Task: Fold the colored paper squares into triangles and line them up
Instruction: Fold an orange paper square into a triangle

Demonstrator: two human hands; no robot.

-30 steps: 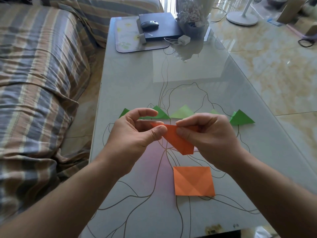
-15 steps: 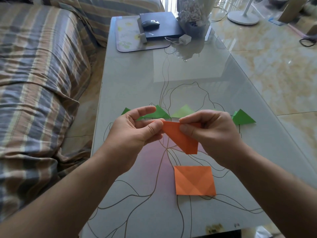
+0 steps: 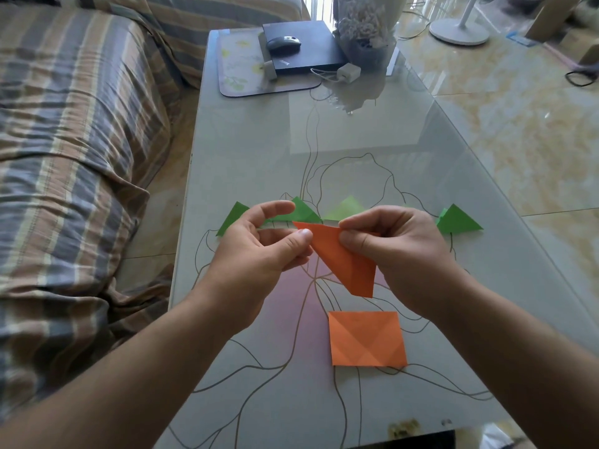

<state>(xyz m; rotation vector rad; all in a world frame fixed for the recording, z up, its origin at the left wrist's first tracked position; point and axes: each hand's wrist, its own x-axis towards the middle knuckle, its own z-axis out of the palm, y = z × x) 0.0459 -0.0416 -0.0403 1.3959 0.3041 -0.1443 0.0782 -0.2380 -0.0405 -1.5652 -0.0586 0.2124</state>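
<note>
Orange paper held up in both hands, half folded.

The left hand and right hand each pinch the top edge of the orange paper, above the bench. If the corners slip apart, the fold may come out crooked. It could also bump the green triangles lined up just behind. An orange square waits nearer.

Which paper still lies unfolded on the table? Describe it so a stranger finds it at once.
Start at the glass table with the brown line drawing, and look toward its near edge, below the two hands. There an orange paper square lies flat, alone. Unlike the green triangles lined up farther back and the folded orange paper held in the air, it is a full square with only faint creases.
</note>
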